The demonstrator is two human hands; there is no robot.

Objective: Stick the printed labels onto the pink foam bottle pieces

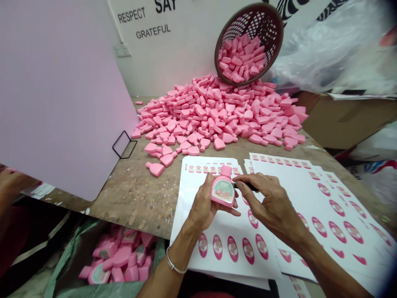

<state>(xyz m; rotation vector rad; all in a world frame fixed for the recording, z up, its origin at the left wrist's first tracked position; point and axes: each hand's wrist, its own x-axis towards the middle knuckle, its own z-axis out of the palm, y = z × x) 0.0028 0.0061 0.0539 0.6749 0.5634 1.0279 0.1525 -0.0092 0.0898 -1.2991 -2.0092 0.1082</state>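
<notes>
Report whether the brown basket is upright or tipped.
Tipped: the brown basket leans on its side, its mouth facing outward, showing pink bottles inside.

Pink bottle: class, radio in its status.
Left hand holds pink bottle, label showing. Right hand beside it, dark tool pinched. Label sheets beneath; board off left.

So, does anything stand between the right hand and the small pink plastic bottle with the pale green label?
Nothing visible does: the right hand pinches a slim black tool beside the bottle, which the left hand holds above white paper sticker sheets.
</notes>
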